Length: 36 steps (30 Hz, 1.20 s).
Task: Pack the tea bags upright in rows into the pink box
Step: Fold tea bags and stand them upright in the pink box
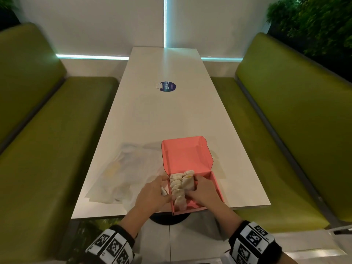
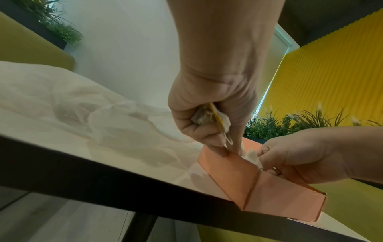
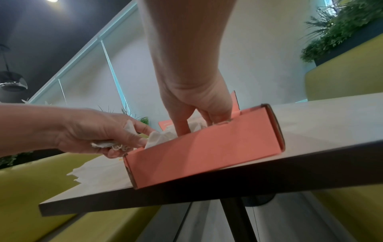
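A long, pale desk (image 1: 171, 119) runs away from the person between two green benches, standing on a dark central post with a round foot. Its top is glossy and its edge looks dark from below. Near the front edge sits the pink box (image 1: 187, 159), lid folded open toward the far end, its front corner reaching right to the desk's edge. Two rows of tea bags (image 1: 180, 189) stand inside it on the left. Just left of the box lies a crumpled clear plastic bag (image 1: 122, 174), flat on the top. Further along, well apart from both, is a round dark sticker (image 1: 168, 86) with white lettering.
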Motion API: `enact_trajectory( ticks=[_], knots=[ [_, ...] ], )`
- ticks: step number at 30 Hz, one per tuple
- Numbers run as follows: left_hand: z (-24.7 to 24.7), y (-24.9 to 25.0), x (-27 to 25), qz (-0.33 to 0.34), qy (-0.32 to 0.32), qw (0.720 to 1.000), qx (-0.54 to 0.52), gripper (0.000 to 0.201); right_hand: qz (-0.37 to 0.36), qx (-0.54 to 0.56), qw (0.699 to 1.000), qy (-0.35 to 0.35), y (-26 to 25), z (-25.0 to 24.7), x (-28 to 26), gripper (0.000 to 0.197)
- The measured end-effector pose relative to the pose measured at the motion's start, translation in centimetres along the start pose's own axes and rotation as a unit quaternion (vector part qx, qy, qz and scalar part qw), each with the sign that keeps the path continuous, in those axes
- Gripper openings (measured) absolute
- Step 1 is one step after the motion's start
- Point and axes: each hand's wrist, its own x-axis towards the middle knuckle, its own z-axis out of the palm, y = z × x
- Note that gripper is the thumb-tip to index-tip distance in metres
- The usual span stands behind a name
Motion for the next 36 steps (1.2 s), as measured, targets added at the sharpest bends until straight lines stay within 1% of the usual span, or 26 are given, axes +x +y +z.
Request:
enact_trajectory(
  ticks=[2, 5, 9, 15, 20, 24, 26, 28, 30, 31, 32, 34, 35, 36],
  knots=[
    [-0.1, 0.1, 0.0, 0.0, 0.001, 1.0, 0.002, 0.064, -0.003, 0.014, 1.0, -0.002, -0.2, 0.0, 0.0, 0.029],
    [-0.1, 0.2, -0.1, 0.001, 0.0, 1.0, 0.0, 0.064, -0.003, 0.026, 1.0, -0.017, -0.3, 0.2, 0.0, 0.024],
    [-0.2, 0.2, -0.1, 0.0, 0.003, 1.0, -0.003, 0.064, 0.013, 0.031, 0.999, -0.01, 0.0, 0.2, 0.3, 0.025],
    [-0.2, 0.4, -0.3, 0.004, 0.004, 1.0, 0.005, 0.065, 0.022, 0.008, 0.999, -0.024, -0.1, 0.2, 0.4, 0.025],
    [-0.2, 0.4, -0.3, 0.013, 0.009, 1.0, 0.013, 0.064, 0.015, 0.005, 1.0, -0.009, 0.1, 0.0, 0.2, 0.022],
    [-0.1, 0.2, -0.2, 0.015, 0.017, 1.0, 0.02, 0.064, 0.016, 0.003, 1.0, -0.01, 0.0, 0.3, 0.2, 0.025],
    [-0.2, 0.0, -0.2, 0.017, 0.03, 0.999, 0.027, 0.06, 0.013, 0.004, 1.0, -0.002, 0.0, 0.2, 0.2, 0.026],
    [-0.6, -0.1, -0.1, 0.016, 0.051, 0.998, 0.013, 0.051, 0.005, 0.007, 1.0, 0.013, 0.0, -0.5, -0.1, 0.025],
    [-0.9, 0.1, -0.1, 0.016, 0.076, 0.997, -0.022, 0.038, -0.009, 0.003, 1.0, 0.027, -0.1, -1.5, -0.4, 0.025],
    [-1.0, 0.3, 0.0, 0.016, 0.083, 0.994, -0.065, 0.033, -0.02, -0.009, 0.999, 0.036, -0.2, -2.0, -0.5, 0.026],
    [-1.0, 0.6, 0.1, 0.009, 0.082, 0.987, -0.135, 0.036, -0.03, -0.021, 0.998, 0.043, -0.5, -2.5, -0.7, 0.029],
    [-1.2, 1.4, -0.1, -0.015, 0.067, 0.953, -0.296, 0.058, -0.054, 0.001, 0.997, 0.052, -1.3, -3.4, -1.2, 0.03],
    [-1.2, 1.7, -0.1, -0.022, 0.059, 0.936, -0.345, 0.068, -0.074, 0.029, 0.996, 0.048, -2.0, -3.8, -1.6, 0.027],
    [-1.2, 2.0, 0.0, -0.024, 0.051, 0.927, -0.37, 0.074, -0.099, 0.061, 0.993, 0.032, -2.8, -4.1, -2.2, 0.024]
  ],
)
